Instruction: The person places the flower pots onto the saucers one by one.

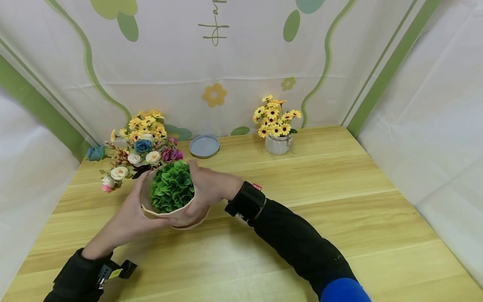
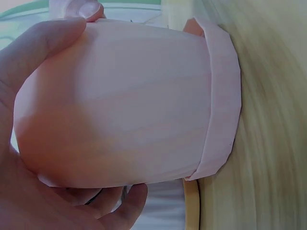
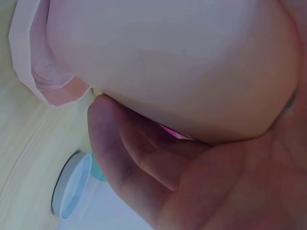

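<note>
Both of my hands hold a pale pink flowerpot (image 2: 129,105) between them. A round ball of green artificial leaves (image 1: 172,187) fills its mouth. My left hand (image 1: 130,216) grips the pot from the left, thumb along the near side. From the right, my right hand (image 1: 209,184) curls its fingers round the far side. A pink saucer (image 2: 225,100) sits at the pot's base, close to the wooden tabletop; whether it touches the wood I cannot tell. In the head view, the saucer shows only partly, below the right hand.
Behind the left hand stand mixed artificial flowers (image 1: 143,147) in yellow, blue, white and purple; their container is hidden. A grey-blue round dish (image 1: 204,147) lies near the table's back edge. Further right is a whitish pot (image 1: 277,144) of yellow flowers. A printed white curtain (image 1: 256,54) hangs behind.
</note>
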Demonstrator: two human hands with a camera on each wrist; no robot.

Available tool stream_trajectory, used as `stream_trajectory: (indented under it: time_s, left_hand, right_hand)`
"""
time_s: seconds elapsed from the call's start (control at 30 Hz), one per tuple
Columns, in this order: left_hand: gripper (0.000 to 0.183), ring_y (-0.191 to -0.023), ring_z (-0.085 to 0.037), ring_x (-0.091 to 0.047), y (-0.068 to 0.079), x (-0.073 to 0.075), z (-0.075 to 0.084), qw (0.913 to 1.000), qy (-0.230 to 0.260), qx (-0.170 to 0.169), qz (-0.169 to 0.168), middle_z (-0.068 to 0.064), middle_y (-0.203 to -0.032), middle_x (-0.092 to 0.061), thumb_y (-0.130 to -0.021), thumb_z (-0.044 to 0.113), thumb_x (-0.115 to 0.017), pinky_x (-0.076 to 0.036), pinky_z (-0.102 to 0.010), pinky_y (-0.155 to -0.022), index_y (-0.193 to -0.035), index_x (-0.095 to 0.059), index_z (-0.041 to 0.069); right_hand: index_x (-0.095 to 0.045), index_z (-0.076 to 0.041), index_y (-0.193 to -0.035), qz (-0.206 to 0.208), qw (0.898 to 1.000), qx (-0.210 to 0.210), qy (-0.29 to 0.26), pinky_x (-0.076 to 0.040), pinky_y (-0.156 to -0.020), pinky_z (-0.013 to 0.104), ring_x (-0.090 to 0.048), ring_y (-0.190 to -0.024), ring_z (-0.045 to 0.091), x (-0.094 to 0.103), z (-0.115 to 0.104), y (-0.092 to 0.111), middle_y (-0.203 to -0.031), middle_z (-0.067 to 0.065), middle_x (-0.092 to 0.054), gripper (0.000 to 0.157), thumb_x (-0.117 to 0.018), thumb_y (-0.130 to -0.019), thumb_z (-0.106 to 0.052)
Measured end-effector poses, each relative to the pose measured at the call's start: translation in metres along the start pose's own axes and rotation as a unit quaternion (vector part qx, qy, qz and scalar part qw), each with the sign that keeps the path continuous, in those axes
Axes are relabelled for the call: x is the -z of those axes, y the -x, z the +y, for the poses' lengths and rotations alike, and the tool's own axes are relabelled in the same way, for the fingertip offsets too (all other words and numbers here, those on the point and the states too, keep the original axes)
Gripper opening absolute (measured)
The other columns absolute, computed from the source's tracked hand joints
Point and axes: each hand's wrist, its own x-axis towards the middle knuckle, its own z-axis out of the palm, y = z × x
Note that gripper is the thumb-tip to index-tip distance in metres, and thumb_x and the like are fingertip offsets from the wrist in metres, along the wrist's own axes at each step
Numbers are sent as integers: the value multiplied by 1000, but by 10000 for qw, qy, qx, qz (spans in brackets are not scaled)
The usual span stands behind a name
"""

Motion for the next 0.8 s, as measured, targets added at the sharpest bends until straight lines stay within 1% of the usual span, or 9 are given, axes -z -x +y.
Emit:
stream_trajectory:
  time_s: [0.13,0.17,0.27,0.37,0.43,0.53,0.63,0.73,0.8]
  left_hand:
    - [127,-134,-36,-37,2,6,-2,9999,-42,105,-25,-18,-155,-26,-68,29,-89,-41,-10,-89,-155,2,32]
    - [127,-135,-37,-36,3,7,-3,9999,-13,131,-41,-18,-156,-24,-68,29,-89,-43,-15,-93,-155,3,34]
    - [128,-137,-36,-34,4,11,-5,9998,12,191,-51,-16,-158,-21,-68,28,-89,-42,-18,-95,-155,4,35]
    - [127,-137,-34,-33,4,14,-8,9998,105,175,-38,-13,-158,-21,-68,25,-90,-40,-13,-95,-155,3,35]
    - [127,-136,-31,-34,5,16,-9,9997,152,175,-7,-11,-157,-23,-67,23,-90,-37,-5,-89,-155,2,36]
    - [127,-134,-31,-35,6,19,-11,9996,177,213,8,-11,-155,-25,-67,22,-90,-40,-6,-88,-154,1,37]
    - [128,-136,-37,-32,8,22,-12,9994,88,334,-32,-15,-158,-20,-69,25,-89,-45,-30,-99,-154,6,37]
    - [129,-141,-44,-24,10,24,-13,9988,63,483,-84,-16,-162,-9,-69,28,-89,-38,-61,-102,-153,10,39]
    - [130,-143,-47,-19,11,27,-14,9985,68,525,-108,-15,-163,-3,-69,29,-88,-31,-72,-100,-153,11,40]
  right_hand:
    - [3,-2,-145,-28,10000,-13,-16,-45,-66,20,-56,-66,13,-2,-3,-6,-73,2,-56,125,-87,-68,-43]
    - [4,-2,-145,-41,10000,-20,-41,-45,-65,20,-56,-66,13,-3,-4,-7,-74,2,-55,126,-86,-68,-43]
    - [4,-1,-145,-50,10000,-23,-78,-44,-64,21,-54,-65,13,-4,-6,-10,-74,2,-52,125,-86,-69,-42]
    - [10,0,-147,-50,10000,-48,-56,-44,-66,20,-56,-66,13,-5,-8,-13,-75,3,-57,130,-86,-70,-42]
    - [14,1,-148,-43,10000,-53,-33,-45,-68,19,-59,-68,13,-6,-10,-15,-76,4,-61,135,-86,-69,-42]
    - [16,0,-149,-11,10000,-80,39,-46,-70,18,-61,-67,12,-8,-13,-18,-76,5,-65,137,-86,-68,-43]
    - [17,1,-150,21,9999,-86,129,-47,-70,17,-62,-65,12,-9,-16,-21,-74,4,-66,139,-86,-68,-44]
    - [15,1,-150,59,9998,-99,188,-47,-69,17,-62,-66,12,-11,-18,-23,-74,4,-65,138,-86,-68,-44]
    - [11,2,-150,83,9997,-108,222,-47,-68,17,-63,-68,13,-11,-20,-25,-75,4,-64,135,-86,-68,-44]
